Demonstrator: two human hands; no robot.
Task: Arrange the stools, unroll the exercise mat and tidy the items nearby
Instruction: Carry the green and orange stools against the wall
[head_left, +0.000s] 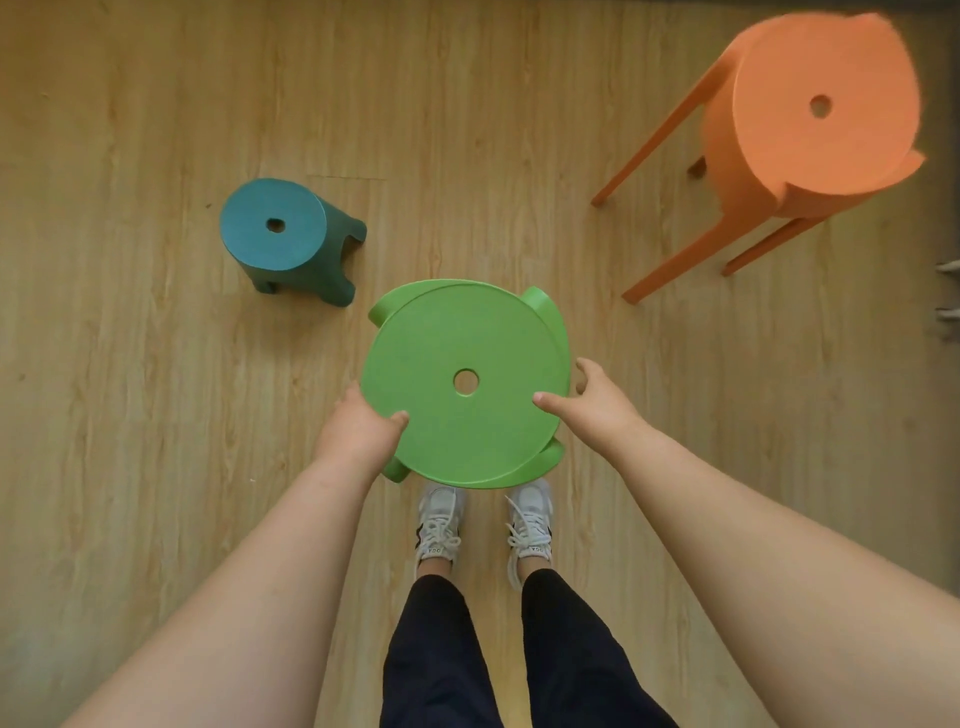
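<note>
A green round stool with a hole in its seat stands straight in front of me, just beyond my feet. My left hand grips its left seat rim, thumb on top. On the right rim, my right hand rests its thumb on the seat, the fingers spread past the edge. A low teal stool stands to the far left of the green one. At the far right is a tall orange stool on long legs. No exercise mat is in view.
The floor is light wood planks. My white trainers stand close under the green stool. Grey metal parts poke in at the right edge. Open floor lies between the three stools.
</note>
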